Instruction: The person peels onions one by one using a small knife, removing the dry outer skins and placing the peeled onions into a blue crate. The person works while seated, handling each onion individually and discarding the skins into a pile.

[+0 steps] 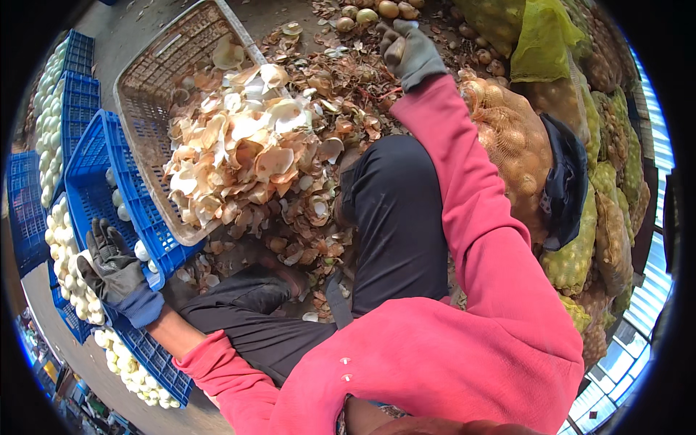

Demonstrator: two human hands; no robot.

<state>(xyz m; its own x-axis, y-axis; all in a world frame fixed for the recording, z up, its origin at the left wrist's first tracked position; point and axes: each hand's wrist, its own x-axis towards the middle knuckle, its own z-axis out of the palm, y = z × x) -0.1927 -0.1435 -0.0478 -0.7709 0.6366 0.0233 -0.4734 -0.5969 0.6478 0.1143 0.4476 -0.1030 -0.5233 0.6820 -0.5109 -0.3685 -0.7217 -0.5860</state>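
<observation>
My left hand (pixel 117 269), in a dark grey work glove with a blue cuff, is at the near edge of a blue plastic crate (pixel 89 163). Its fingers are spread, and a peeled white onion (pixel 84 260) shows beside the thumb. Inside that crate lie several peeled onions (pixel 118 198). At the top, my gloved right hand (pixel 410 54) is curled around a small tan-handled tool (pixel 398 49), mostly hidden by the fingers. Unpeeled onions (pixel 367 16) lie on the floor just beyond it.
A dirty, tilted plastic crate (pixel 130 147) stands before me beside heaped onion skins (pixel 244 147). Crates of peeled onions (pixel 49 125) line the left. To my right are a mesh sack of onions (pixel 511 141), a dark cloth (pixel 568 179) and stacked sacks (pixel 576 239).
</observation>
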